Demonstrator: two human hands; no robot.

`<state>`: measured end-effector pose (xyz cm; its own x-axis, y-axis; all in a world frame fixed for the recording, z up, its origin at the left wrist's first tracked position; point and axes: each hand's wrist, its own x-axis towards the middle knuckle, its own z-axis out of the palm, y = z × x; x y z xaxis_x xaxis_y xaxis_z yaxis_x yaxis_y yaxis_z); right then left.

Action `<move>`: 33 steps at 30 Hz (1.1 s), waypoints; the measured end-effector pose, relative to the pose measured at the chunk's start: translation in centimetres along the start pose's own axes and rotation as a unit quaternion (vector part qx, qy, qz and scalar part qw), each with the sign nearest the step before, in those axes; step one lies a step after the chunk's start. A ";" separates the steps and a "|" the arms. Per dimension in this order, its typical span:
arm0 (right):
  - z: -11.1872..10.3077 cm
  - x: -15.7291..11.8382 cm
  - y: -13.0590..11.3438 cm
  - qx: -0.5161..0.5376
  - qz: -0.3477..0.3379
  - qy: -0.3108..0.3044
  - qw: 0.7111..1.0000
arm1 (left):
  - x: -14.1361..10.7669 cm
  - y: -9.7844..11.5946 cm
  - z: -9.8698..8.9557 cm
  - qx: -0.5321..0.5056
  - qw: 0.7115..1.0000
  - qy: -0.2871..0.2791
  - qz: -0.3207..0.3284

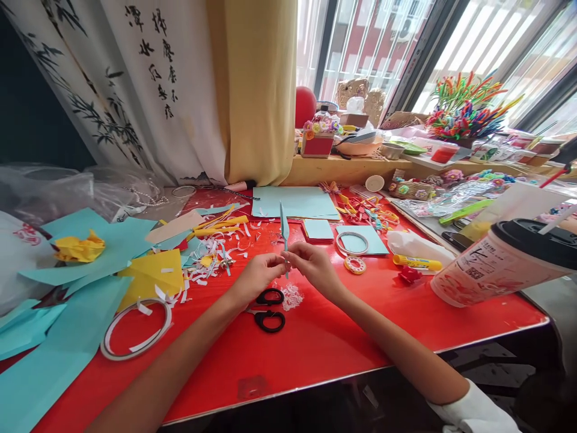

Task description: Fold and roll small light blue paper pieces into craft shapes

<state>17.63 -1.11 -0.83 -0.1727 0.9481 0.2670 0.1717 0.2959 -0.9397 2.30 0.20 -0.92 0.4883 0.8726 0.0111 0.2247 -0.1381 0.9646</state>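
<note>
Between my two hands stands a narrow folded strip of light blue paper (283, 224), upright, with a pointed top. My left hand (262, 275) pinches it low down from the left. From the right, my right hand (313, 264) pinches it at nearly the same spot, fingertips almost touching the left ones. A short end of the strip pokes out below the fingers. Just under my hands lie black-handled scissors (270, 311), their blades partly hidden by my left hand and wrist. Beside the scissors is a whitish smeared patch (292, 297) on the red table (333, 349).
Blue sheets (293, 202) and a stack of smaller blue squares (318, 230) lie ahead. Tape rolls (136, 329) sit left and right. Paper scraps (205, 261) litter the left. A glue stick (417, 262) and a large lidded cup (500, 264) are at right.
</note>
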 end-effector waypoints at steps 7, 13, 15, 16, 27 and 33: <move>-1.0 0.8 0.9 -0.018 0.063 0.004 0.998 | -0.4 -0.1 -5.0 0.541 0.815 0.207 -0.004; -0.8 1.1 1.3 0.073 0.100 0.015 0.992 | -0.9 -0.4 -5.5 0.649 0.731 0.128 -0.169; -0.7 1.1 1.3 0.109 0.114 0.017 0.987 | -1.0 -0.2 -5.0 0.652 0.731 0.131 -0.153; -0.7 1.1 1.2 0.122 0.120 0.015 0.985 | -1.1 -0.1 -4.8 0.653 0.730 0.133 -0.148; -1.0 1.0 1.0 0.133 0.111 0.016 0.985 | -0.6 0.8 -3.3 0.551 0.797 0.236 0.074; -0.6 0.7 0.7 0.137 0.102 0.040 0.984 | -0.5 1.0 0.4 0.183 0.982 0.040 0.034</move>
<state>18.20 -0.14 -1.13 -0.0827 0.9939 0.0726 -0.0755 0.0664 -0.9949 2.59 -0.55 -0.10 0.4487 0.8872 0.1073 0.4885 -0.3441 0.8019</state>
